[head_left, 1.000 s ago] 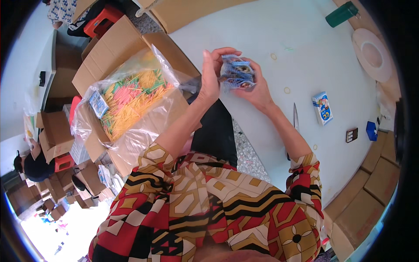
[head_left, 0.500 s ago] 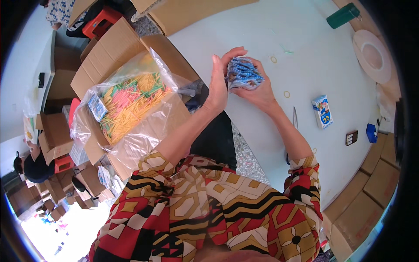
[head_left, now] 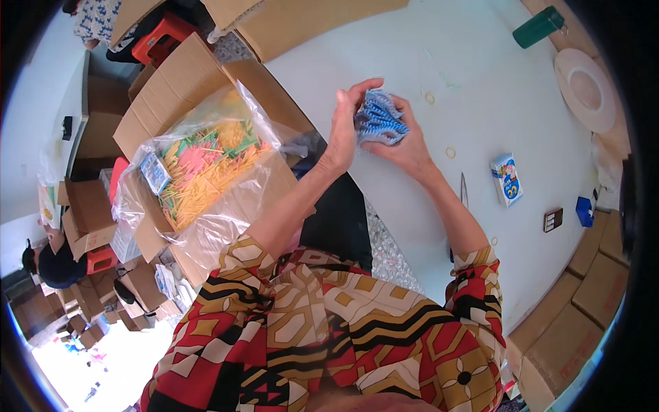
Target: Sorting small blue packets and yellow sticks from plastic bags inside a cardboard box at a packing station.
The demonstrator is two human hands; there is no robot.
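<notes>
Between my two hands, above the table, is a bundle of thin blue-and-white printed pieces (head_left: 382,118), their edges fanned in wavy layers. It looks like a stack of flattened small cartons, though the exact kind is hard to make out. My left hand (head_left: 340,134) presses against its left side, fingers bent over the far edge. Around the right side and underneath, my right hand (head_left: 413,144) grips it. Right of my hands, a small blue-and-white carton (head_left: 506,180) lies on the white table (head_left: 419,226).
On my left an open cardboard box (head_left: 165,89), lined with clear plastic, holds many yellow, pink and green sticks (head_left: 213,175) and a small blue packet (head_left: 155,173). Scissors (head_left: 463,192), rubber bands (head_left: 450,152), a green bottle (head_left: 539,27) and a white round disc (head_left: 585,89) are to the right.
My hands have tilted the bundle slightly, so its layered blue edges show more and the brown gaps less. Both hands keep their hold in nearly the same place.
</notes>
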